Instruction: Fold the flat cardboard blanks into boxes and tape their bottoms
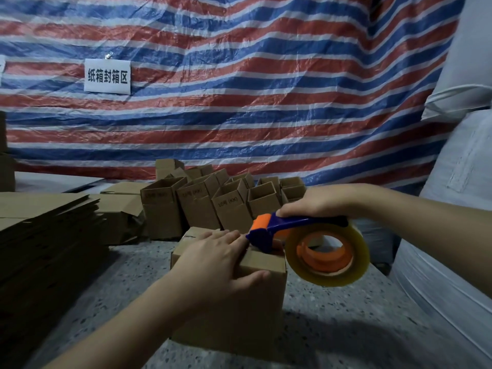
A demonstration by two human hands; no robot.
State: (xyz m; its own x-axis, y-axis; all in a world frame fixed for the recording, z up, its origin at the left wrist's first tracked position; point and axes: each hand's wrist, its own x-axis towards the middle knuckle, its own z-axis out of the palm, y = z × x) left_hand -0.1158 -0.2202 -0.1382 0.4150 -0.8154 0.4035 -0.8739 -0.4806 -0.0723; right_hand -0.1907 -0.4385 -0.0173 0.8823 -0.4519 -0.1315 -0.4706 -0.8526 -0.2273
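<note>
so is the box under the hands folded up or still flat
Folded up: the box stands on the floor with upright sides, the left hand pressing its top and the tape dispenser on it.

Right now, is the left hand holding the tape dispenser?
No, the right hand grips the tape dispenser, while the left hand rests on the cardboard box.

- A red, white and blue striped tarp (239,89) hangs across the back.
- A white paper sign (107,76) with black characters is fixed to it.
- Large white sacks (458,161) stand on the right.
- Speckled grey floor (332,328).
</note>
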